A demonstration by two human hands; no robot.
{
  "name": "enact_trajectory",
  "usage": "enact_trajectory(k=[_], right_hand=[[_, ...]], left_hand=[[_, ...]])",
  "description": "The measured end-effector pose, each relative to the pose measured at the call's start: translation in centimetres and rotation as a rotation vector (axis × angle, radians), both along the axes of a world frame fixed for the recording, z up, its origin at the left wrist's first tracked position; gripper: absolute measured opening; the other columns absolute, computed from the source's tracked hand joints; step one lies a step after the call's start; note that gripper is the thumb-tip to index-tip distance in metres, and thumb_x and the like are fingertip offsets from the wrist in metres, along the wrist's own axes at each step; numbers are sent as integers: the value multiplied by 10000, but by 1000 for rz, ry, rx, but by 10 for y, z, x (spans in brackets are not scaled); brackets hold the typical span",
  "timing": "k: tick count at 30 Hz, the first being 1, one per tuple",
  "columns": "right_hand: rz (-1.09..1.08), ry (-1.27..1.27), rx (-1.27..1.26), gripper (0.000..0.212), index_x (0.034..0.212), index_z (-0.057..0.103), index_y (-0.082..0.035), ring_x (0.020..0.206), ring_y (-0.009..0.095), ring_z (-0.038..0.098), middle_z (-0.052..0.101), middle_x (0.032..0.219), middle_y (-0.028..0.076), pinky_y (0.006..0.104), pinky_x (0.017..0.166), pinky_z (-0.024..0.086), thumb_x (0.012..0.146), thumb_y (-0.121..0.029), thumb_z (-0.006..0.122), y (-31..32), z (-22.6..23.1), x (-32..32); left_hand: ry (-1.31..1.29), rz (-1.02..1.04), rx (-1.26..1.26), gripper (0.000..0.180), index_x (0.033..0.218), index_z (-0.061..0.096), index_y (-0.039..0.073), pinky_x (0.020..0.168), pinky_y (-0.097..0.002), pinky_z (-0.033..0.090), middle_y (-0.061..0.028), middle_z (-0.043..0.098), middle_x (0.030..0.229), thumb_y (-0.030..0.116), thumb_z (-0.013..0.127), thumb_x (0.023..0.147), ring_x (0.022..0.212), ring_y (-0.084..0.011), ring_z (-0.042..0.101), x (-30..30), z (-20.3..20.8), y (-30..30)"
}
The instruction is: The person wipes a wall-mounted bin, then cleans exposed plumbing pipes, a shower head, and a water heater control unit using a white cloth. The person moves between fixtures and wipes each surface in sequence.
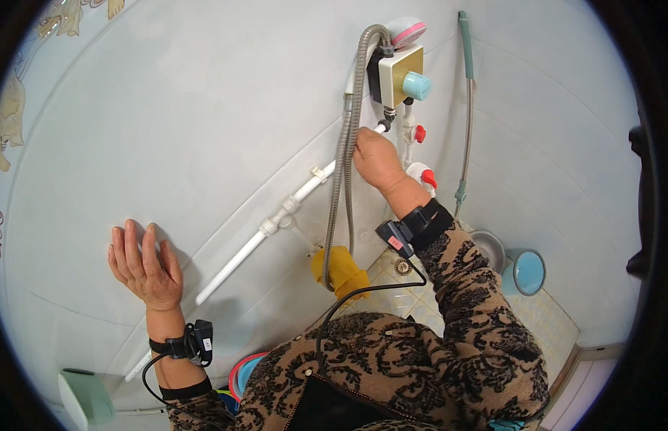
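My left hand [146, 267] lies flat against the pale wall with its fingers stretched and slightly apart, holding nothing. My right hand [379, 159] is closed round the white pipe [240, 257], just below the shower control box [400, 77]. The pipe slants along the wall and shows on both sides of this hand. Its fingertips are mostly hidden. A grey flexible shower hose [339, 194] hangs in a loop right beside the fingers; whether they touch it I cannot tell. The box has a gold front and a light-blue knob [417, 86].
Red-handled valves [420, 134] sit right of my right hand. A green-ended hose [467, 108] hangs on the right wall. Below are a yellow cloth-like thing [339, 271], a floor drain [402, 266], a metal basin [489, 246] and a blue bucket [528, 273]. A green container [90, 396] is at lower left.
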State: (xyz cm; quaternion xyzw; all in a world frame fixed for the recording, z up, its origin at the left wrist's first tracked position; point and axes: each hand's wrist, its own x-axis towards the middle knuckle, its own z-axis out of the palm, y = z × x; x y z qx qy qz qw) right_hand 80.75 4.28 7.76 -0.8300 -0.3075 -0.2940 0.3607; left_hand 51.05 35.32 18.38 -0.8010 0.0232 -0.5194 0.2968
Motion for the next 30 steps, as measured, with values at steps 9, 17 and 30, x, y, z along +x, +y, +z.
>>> enact_trajectory(k=[9, 17, 30], right_hand=[[71, -12, -32, 114, 873, 591, -12, 801, 388, 645, 641, 869, 177, 480, 710, 539, 848, -121, 566, 25, 11, -52], [-129, 106, -371, 109, 900, 588, -33, 809, 383, 663, 662, 908, 163, 482, 692, 545, 867, -134, 565, -16, 31, 1], [-224, 54, -8, 149, 1022, 573, -65, 815, 435, 640, 659, 902, 199, 531, 707, 513, 877, -97, 570, -18, 7, 11]], left_hand=[[-4, -48, -47, 386, 1289, 581, 116, 1136, -473, 304, -123, 519, 1439, 131, 636, 907, 1369, -326, 450, -3, -8, 12], [-22, -66, -84, 364, 1260, 596, 112, 1117, -468, 324, -114, 555, 1401, 151, 639, 901, 1345, -325, 472, -7, -17, 20], [56, 41, -116, 379, 1288, 585, 87, 1109, -475, 330, -129, 508, 1449, 109, 631, 912, 1371, -339, 440, -3, -10, 14]])
